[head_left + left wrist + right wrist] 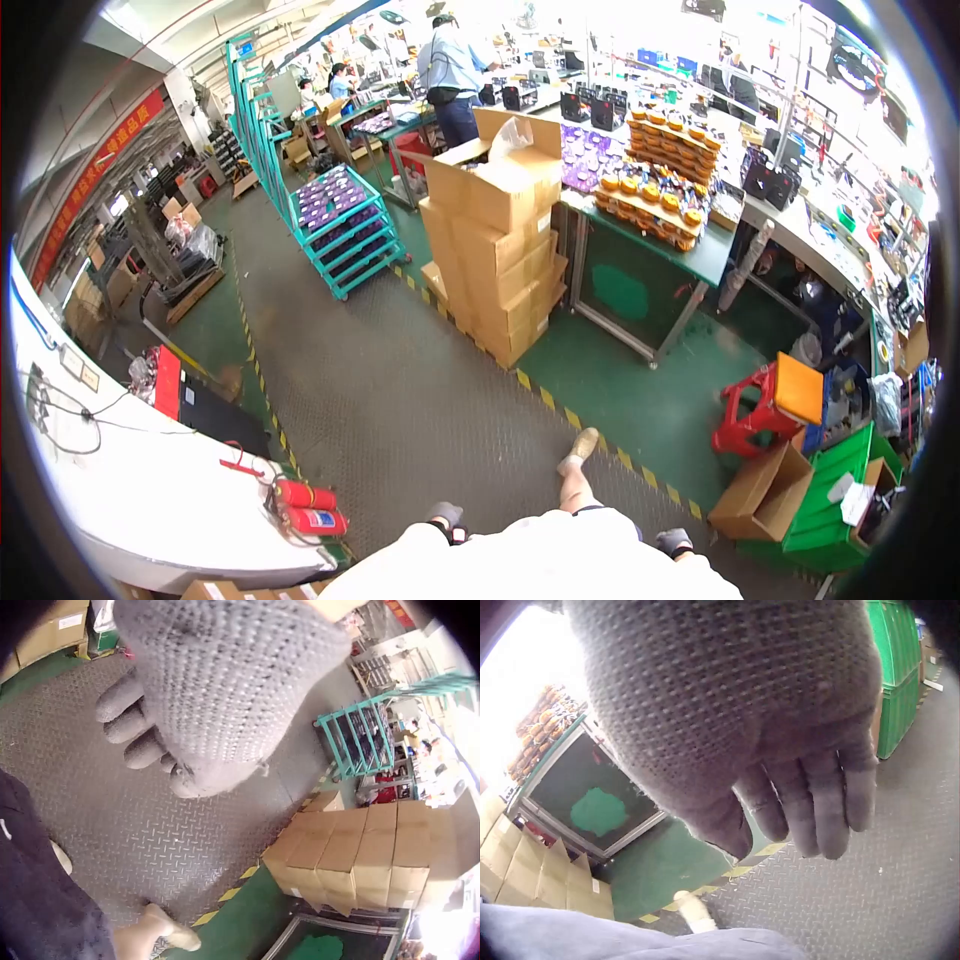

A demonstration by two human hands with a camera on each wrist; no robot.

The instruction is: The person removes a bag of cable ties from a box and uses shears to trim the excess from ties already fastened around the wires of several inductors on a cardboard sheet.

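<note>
Both hands wear grey knitted gloves with a dotted grip texture. My left hand (446, 514) hangs at the left side of the body in the head view; in the left wrist view its fingers (124, 727) are loosely bent over the metal floor and hold nothing. On the other side is my right hand (674, 541), low by the hip. Its fingers (817, 802) point down, relaxed, with nothing in them in the right wrist view. Ahead stands a tall stack of cardboard boxes (480, 270), the top one with raised flaps, apart from both hands.
A teal rack trolley (350, 240) stands beyond the walkway. Right of the boxes is a workbench (690, 255) bearing orange-topped parts. A red stool (745, 410), an open carton (765, 490) and green crates (835, 490) stand at right; fire extinguishers (310, 507) at lower left. People work behind.
</note>
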